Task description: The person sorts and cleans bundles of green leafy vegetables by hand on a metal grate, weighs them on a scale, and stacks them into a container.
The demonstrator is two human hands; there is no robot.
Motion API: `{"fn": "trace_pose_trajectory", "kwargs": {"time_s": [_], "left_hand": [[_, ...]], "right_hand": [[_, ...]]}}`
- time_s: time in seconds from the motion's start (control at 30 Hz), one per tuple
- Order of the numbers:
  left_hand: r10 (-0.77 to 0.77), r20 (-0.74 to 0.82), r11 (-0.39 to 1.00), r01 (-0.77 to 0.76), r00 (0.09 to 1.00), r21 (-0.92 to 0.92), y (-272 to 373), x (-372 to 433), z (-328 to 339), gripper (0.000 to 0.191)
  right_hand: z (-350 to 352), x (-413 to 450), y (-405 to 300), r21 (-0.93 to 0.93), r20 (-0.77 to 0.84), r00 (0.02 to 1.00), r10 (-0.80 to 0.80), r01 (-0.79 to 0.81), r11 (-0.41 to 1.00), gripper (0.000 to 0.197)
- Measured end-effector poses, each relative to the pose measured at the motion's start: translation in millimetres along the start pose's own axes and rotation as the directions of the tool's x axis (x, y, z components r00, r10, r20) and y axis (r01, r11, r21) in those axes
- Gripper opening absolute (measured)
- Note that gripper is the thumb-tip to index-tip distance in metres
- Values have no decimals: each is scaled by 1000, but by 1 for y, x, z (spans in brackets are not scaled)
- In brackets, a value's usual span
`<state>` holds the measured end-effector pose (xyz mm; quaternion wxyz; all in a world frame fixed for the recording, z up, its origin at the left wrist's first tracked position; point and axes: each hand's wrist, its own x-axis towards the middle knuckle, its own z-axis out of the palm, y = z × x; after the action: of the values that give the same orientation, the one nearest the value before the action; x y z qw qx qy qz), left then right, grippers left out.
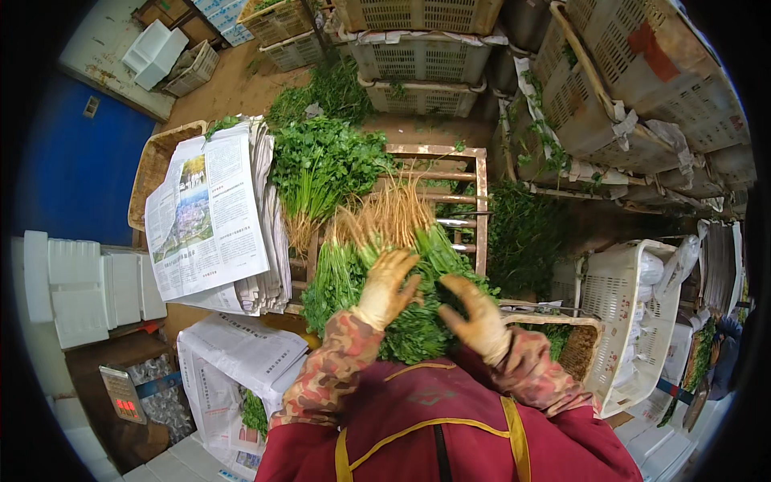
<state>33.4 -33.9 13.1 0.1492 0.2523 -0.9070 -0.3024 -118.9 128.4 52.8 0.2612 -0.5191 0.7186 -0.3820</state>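
Observation:
A heap of coriander-like greens (397, 325) lies in front of me, leaves towards my body and pale brown roots (397, 208) pointing away. My left hand (388, 286), in a soiled glove, rests on the stems with its thumb spread from the fingers. Over the right side of the leaves is my gloved right hand (479, 316), blurred, thumb and fingers apart and nothing between them. The roots beyond my left hand are blurred too. Under the heap is a rusty metal rack (480, 211) with bars. Another pile of greens (328, 156) lies beyond, roots towards me.
A newspaper stack (211, 223) stands left, over a wicker basket (137, 175). Newspaper-wrapped greens (254, 413) and a lit digital scale (123, 394) are lower left. Plastic crates (421, 60) are stacked ahead and right. A white crate (638, 325) holds plastic bags. Another person's sleeve (726, 355) shows far right.

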Motion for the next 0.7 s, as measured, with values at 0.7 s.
{"fn": "trace_pose_trajectory", "kwargs": {"time_s": [0.7], "left_hand": [[-257, 39, 966, 257, 966, 1, 2, -24, -3, 71]], "right_hand": [[16, 93, 111, 27, 95, 916, 389, -393, 919, 65]]}}
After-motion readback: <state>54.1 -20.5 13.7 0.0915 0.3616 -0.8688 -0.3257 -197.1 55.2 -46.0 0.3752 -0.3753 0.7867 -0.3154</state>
